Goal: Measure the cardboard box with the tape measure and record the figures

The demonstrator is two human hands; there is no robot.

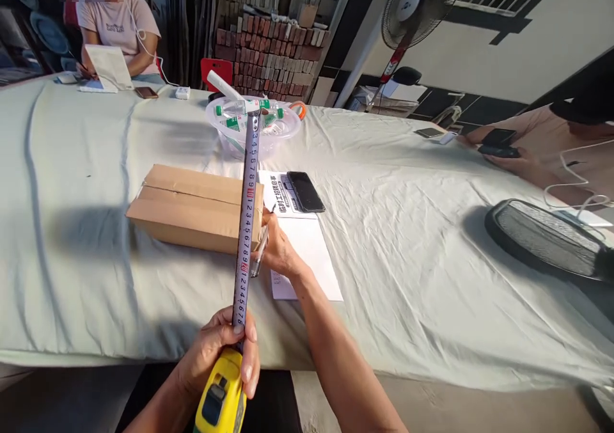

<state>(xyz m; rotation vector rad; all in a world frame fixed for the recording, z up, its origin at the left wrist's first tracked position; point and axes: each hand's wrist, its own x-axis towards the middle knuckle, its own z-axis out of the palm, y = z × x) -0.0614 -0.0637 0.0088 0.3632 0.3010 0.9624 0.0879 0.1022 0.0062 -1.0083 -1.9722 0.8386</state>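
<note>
My left hand (pixel 225 343) is closed on a yellow tape measure (pixel 221 391), thumb and fingers pinching the blade near its case. The extended metal blade (pixel 246 228) points away from me and passes in front of the right end of a closed cardboard box (pixel 192 209). At that end, my right hand (pixel 277 244) is closed with a clear pen (pixel 259 254) in its fingers. Part of its fingers is hidden by the box and blade, so whether they grip the box I cannot tell. White paper (pixel 307 247) lies beneath my right wrist.
A black phone (pixel 306 191) rests on a printed booklet. Behind the box stands a plastic basin (pixel 283 129) holding bottles. A mesh fan head (pixel 547 238) is at the right. One person (pixel 118 23) sits at the far left, another (pixel 542 145) at the right, around the cloth-covered table (pixel 407 279).
</note>
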